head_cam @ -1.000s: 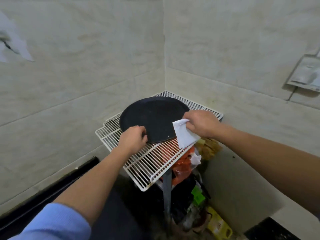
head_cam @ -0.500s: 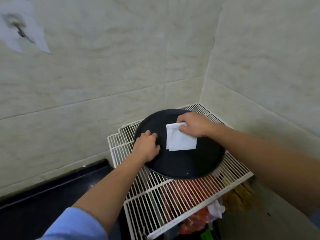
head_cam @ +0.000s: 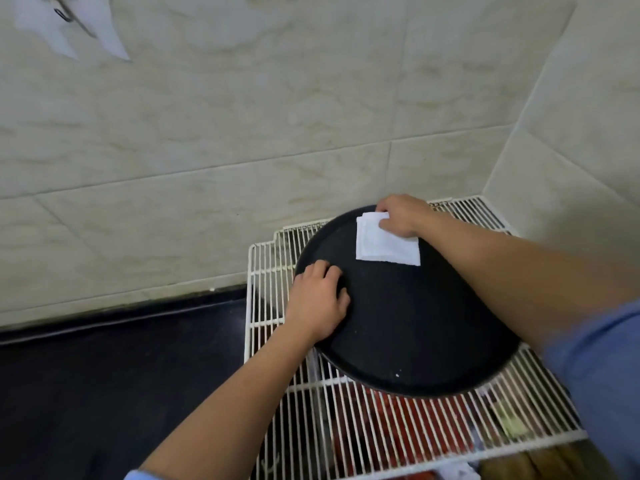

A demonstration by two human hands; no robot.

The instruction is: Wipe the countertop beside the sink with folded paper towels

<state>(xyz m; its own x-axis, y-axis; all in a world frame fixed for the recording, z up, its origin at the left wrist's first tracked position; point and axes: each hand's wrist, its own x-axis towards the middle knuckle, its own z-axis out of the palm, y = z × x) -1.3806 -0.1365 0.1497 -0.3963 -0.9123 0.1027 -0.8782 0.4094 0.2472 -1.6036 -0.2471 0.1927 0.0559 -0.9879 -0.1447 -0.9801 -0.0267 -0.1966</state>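
A white wire rack (head_cam: 268,317) holds a big round black tray (head_cam: 415,323), the left hand (head_cam: 318,299) rests with loosely bent fingers on the tray's left edge, and the right hand (head_cam: 398,216) pinches a folded paper towel (head_cam: 384,245) on the tray's far side.

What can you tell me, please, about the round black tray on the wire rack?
The round black tray is shallow with a low raised rim, matte and faintly textured, possibly plastic. It lies flat on the white wire rack in the tiled corner. The left hand rests on its left edge, and the right hand holds a folded paper towel against its far part. A pale speck shows near its front edge.
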